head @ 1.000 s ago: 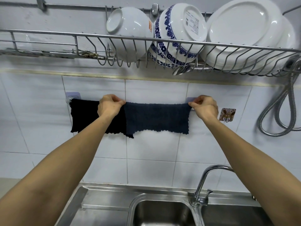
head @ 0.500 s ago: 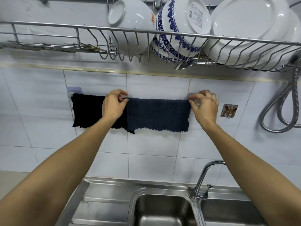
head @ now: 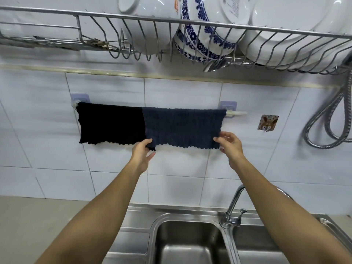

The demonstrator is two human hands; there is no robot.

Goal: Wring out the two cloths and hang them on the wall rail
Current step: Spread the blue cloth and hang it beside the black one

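The ribbed navy cloth (head: 182, 128) is hanging on the white wall rail (head: 237, 113) beside the black knitted cloth (head: 110, 123). Its lower corners are being pinched by the left hand (head: 141, 155) and right hand (head: 230, 145); an uneven downward tug is likely risking slippage off the rail.

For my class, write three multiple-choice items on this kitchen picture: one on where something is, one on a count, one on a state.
1. Where is the black cloth on the wall rail?
A. Left of the navy cloth
B. Right of it
C. In the sink

2. How many cloths hang on the rail?
A. One
B. Two
C. Three

3. What is the left hand doing?
A. Turning the faucet
B. Resting in the sink
C. Holding the navy cloth's lower corner

Key: 1 A, the black cloth covers the rail's left end. 2 B, one black and one navy. 3 C, its thumb and fingers close on the lower left corner, while the right hand is at the lower right.
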